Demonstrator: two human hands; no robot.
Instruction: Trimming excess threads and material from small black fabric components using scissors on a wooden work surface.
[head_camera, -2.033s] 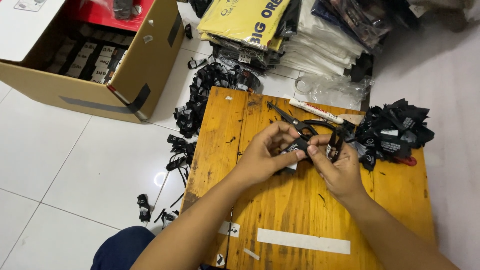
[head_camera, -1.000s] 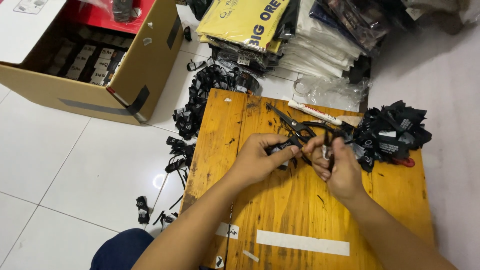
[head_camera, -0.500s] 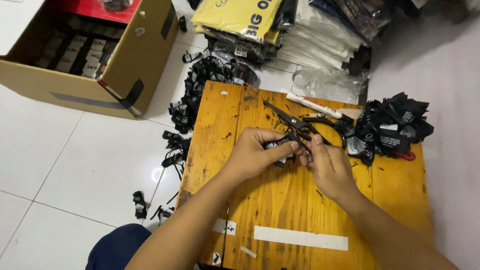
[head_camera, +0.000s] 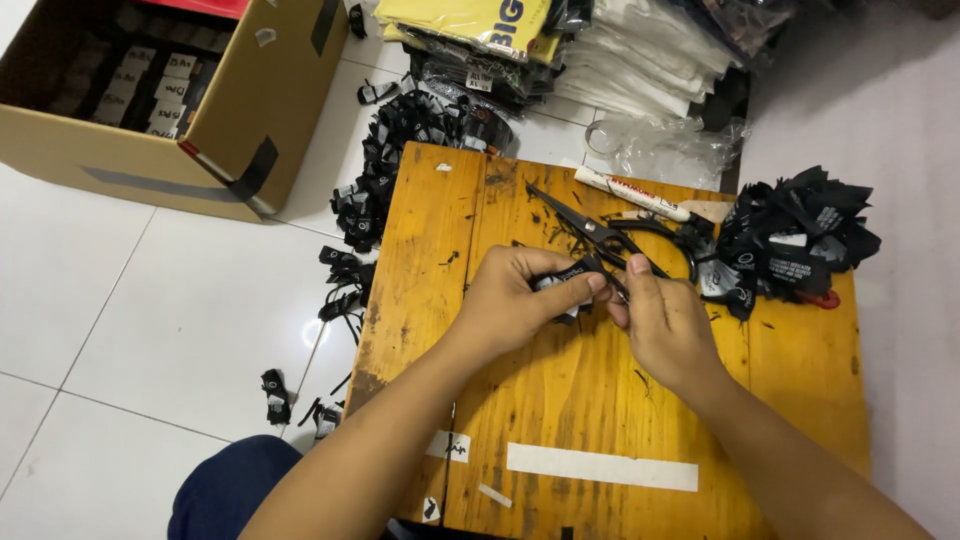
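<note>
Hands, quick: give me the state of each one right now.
Left hand: closed, pinching a small black label.
Right hand: fingers closed at the same label; whether it grips it cannot be told.

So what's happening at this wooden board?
A person sits over a yellow wooden board on a white tiled floor. The left hand pinches a small black fabric label while the right hand meets it at the fingertips. Black scissors lie just beyond, a heap of black labels sits at the right, and an open cardboard box stands at the upper left.
</note>
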